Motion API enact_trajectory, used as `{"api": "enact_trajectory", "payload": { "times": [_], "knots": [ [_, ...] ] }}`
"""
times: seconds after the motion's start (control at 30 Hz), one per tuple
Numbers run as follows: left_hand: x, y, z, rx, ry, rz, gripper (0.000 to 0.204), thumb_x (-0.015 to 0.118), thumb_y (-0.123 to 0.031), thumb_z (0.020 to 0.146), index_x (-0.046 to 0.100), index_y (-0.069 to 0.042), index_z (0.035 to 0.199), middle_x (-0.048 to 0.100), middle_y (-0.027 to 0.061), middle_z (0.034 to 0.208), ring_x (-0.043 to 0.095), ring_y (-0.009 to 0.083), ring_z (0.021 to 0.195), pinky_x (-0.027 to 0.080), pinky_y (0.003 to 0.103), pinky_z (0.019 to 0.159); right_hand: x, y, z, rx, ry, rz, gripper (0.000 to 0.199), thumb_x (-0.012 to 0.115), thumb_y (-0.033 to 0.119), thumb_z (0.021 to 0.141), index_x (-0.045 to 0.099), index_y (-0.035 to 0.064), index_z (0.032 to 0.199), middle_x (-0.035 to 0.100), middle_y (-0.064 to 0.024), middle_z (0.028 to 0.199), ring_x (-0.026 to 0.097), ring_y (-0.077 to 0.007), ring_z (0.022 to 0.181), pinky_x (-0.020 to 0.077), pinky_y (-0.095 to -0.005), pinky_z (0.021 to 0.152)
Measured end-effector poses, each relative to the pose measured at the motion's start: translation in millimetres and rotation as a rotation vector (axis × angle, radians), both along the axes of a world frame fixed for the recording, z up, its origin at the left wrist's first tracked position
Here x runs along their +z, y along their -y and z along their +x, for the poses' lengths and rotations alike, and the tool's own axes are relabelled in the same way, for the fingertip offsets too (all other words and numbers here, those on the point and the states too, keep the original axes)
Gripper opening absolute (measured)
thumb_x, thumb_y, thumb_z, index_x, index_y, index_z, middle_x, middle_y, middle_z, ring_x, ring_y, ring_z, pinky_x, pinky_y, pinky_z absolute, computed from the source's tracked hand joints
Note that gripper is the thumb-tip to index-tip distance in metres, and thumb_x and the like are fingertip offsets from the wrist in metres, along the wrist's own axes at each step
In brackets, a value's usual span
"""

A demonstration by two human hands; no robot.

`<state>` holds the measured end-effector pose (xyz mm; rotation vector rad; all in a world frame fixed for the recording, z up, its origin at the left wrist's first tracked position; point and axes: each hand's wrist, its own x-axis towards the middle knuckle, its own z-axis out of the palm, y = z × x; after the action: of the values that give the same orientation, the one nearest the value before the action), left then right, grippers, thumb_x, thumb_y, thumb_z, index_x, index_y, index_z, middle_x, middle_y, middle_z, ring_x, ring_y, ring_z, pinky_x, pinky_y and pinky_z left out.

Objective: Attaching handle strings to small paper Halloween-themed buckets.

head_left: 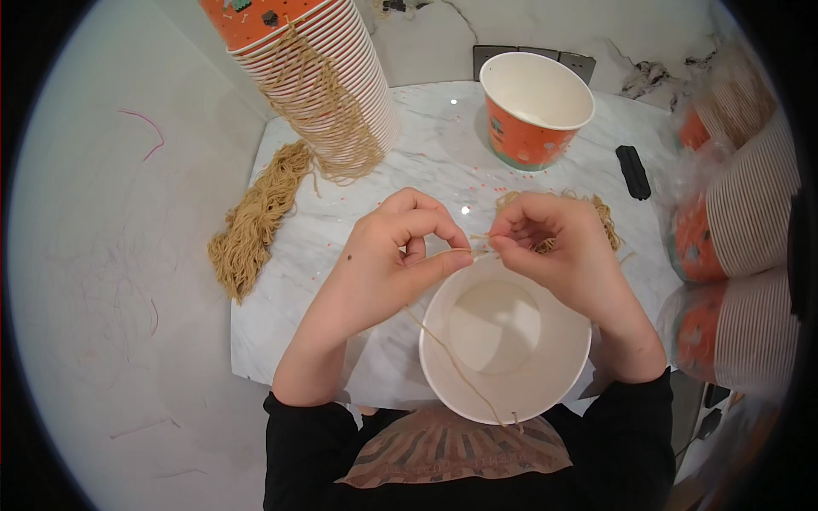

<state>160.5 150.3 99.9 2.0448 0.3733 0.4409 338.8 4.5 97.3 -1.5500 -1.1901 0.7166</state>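
Observation:
My left hand (409, 241) is closed, thumb against forefinger, pinching a tan string. Facing it, my right hand (550, 243) pinches string too, and short ends cross the small gap between my fingertips. Both hands are above the far rim of a white paper bucket (434, 341), which stands open-mouthed close to my body. A length of tan string (452, 358) runs from below my left hand across the bucket to its near rim, where it passes through a small hole. Beyond my right hand lies a loose tangle of string (606, 223), partly hidden by that hand.
A tall stack of paper buckets (366, 94) draped with string stands back left, beside a thick tan hank (260, 217). An orange bucket (537, 128) stands at the back. A black object (632, 173) lies right of it. Wrapped bucket stacks (750, 213) line the right side.

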Motion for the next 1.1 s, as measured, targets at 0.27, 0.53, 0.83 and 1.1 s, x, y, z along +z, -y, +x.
{"api": "enact_trajectory", "payload": {
  "times": [0.27, 0.53, 0.83, 1.1],
  "knots": [
    [-9.8, -3.1, 9.8, -0.02, -0.052, -0.395, 0.011, 0.076, -0.002, 0.087, 0.068, -0.003, 0.095, 0.066, -0.0033, 0.093, 0.037, -0.0049, 0.057, 0.028, 0.015, 0.052, -2.0, -0.2, -0.6, 0.082, 0.067, 0.106, 0.009, 0.069, 0.002, 0.085, 0.066, 0.0002, 0.093, 0.07, -0.0103, 0.083, 0.072, -0.0199, 0.077, 0.0555, -0.029, 0.07],
    [-8.9, -6.5, 12.3, -0.055, -0.025, -0.533, 0.017, 0.076, 0.001, 0.087, 0.068, 0.002, 0.102, 0.071, -0.0003, 0.091, 0.046, -0.0056, 0.061, 0.032, 0.013, 0.052, 2.7, -0.6, -1.9, 0.125, 0.23, 0.188, 0.014, 0.068, 0.001, 0.086, 0.06, 0.0031, 0.097, 0.07, -0.0122, 0.086, 0.071, -0.0302, 0.081, 0.0548, -0.0351, 0.068],
    [-10.0, -12.1, 13.5, -0.101, -0.071, -0.615, 0.034, 0.075, 0.006, 0.082, 0.07, 0.003, 0.116, 0.073, 0.0037, 0.092, 0.053, -0.0033, 0.064, 0.041, 0.014, 0.056, -0.4, -1.7, -3.9, 0.182, 0.664, 0.343, 0.019, 0.066, 0.002, 0.08, 0.062, 0.0045, 0.098, 0.063, -0.0076, 0.087, 0.062, -0.0291, 0.084, 0.0503, -0.0385, 0.074],
    [-3.3, -3.4, 10.6, -0.046, -0.098, -0.486, 0.034, 0.072, 0.005, 0.078, 0.072, 0.002, 0.112, 0.067, -0.0035, 0.082, 0.04, -0.005, 0.057, 0.035, 0.016, 0.053, 6.4, 3.8, -3.3, 0.108, 0.634, 0.219, 0.023, 0.065, -0.005, 0.075, 0.058, 0.0039, 0.095, 0.059, -0.0084, 0.083, 0.06, -0.0293, 0.08, 0.0491, -0.0382, 0.071]
  ]
}}
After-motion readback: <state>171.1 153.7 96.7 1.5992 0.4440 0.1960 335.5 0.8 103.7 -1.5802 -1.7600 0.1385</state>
